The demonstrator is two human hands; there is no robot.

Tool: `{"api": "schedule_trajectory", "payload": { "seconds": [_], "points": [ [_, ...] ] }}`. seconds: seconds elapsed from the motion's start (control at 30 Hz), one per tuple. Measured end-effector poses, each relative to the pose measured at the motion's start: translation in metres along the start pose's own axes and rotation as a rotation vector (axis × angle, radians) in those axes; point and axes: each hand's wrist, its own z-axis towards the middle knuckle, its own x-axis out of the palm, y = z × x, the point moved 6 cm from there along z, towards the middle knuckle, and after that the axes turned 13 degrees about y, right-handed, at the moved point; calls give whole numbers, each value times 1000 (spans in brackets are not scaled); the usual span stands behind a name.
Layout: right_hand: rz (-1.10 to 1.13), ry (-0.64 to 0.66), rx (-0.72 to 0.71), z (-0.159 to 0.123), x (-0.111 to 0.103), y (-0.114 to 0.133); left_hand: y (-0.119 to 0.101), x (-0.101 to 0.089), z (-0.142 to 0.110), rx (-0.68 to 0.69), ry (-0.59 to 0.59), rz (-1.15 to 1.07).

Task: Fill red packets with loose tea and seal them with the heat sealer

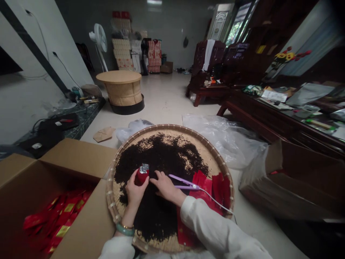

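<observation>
My left hand (136, 190) is closed around a small red foil packet (143, 175), held upright with its silver inner top showing. Close beside it on the right, my right hand (165, 185) reaches over the loose dark tea leaves (159, 153), its fingers bent a little and spread apart. The leaves lie across a round woven bamboo tray (218, 153). To the right of my right hand rests a purple hair straightener (192, 187), its two arms apart and a white cord trailing off. Flat red packets (222, 185) lie on the tray's right side, partly under my right sleeve.
At the left, an open cardboard box (78, 158) holds several filled red packets (63, 216). Another open box (293, 180) stands at the right. Plastic sheeting (221, 138) covers floor beyond the tray. A round table (121, 86), a fan (99, 37) and dark wooden furniture (239, 115) are farther off.
</observation>
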Motion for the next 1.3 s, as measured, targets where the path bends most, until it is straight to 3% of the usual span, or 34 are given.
{"api": "schedule_trajectory", "payload": {
  "seconds": [0.13, 0.3, 0.47, 0.63, 0.83, 1.03, 1.17, 1.3],
  "points": [
    [262, -90, -50, 1, -2, -11, 1, -2, 0, -10, -19, 15],
    [958, -309, -10, 3, -11, -40, 2, -1, -1, -21, -14, 9],
    [1942, -180, -60, 9, 1, -43, -3, 2, -1, 4, 18, -2],
    [2377, -196, -63, 11, 3, -44, -17, 3, -2, 97, 51, 66],
    [2485, -420, 1, 8, -10, -51, -26, 10, -5, 218, 139, 128],
    [2204, -627, -110, 4, -44, -47, -36, 21, -5, 244, 192, 190],
    [2052, -688, -177, 3, -57, -31, -37, 26, -6, 210, 205, 187],
    [1924, -639, -202, 1, -61, -17, -33, 27, -7, 181, 186, 174]
  ]
}}
